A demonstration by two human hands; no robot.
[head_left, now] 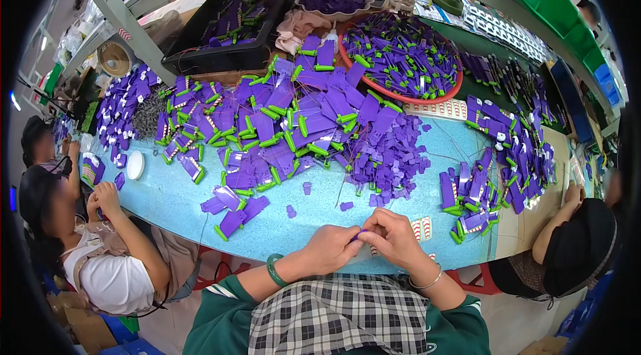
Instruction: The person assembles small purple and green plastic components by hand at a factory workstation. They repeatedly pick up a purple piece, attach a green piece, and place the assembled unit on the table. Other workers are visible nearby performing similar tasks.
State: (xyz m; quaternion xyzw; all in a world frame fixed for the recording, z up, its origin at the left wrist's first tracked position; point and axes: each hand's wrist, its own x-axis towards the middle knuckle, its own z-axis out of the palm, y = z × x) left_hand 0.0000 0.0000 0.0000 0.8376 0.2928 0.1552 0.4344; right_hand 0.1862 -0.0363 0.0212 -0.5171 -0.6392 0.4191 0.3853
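1. At the far left, a co-worker in a white top (117, 281) sits at the light-blue bench (160, 191), hands raised near its edge.
2. Just right of that co-worker's hands, a round white dish (135, 164) rests on the bench; farther back lies a tangled heap of grey wire-like pieces (148, 118).
3. Beyond, a black rectangular plastic tray (220, 61) holds purple and green parts.
4. Across the middle spreads a large heap of flat purple parts with bright green ends (267, 124).
5. At the near edge, the left hand (330, 248), below a green bangle (274, 268), grasps a small purple piece (358, 235) in its fingers; the piece is mostly hidden.
6. Farther back, small purple tabs (390, 161) form a dense pile.
7. The right hand (395, 238) pinches the same piece, its fingers meeting the left ones.
8. Just right lie red-and-white striped stickers (422, 229); far behind stands a round orange-red basket (431, 100) full of purple-green parts.
9. At the far right sits a co-worker in a black hat (579, 248).
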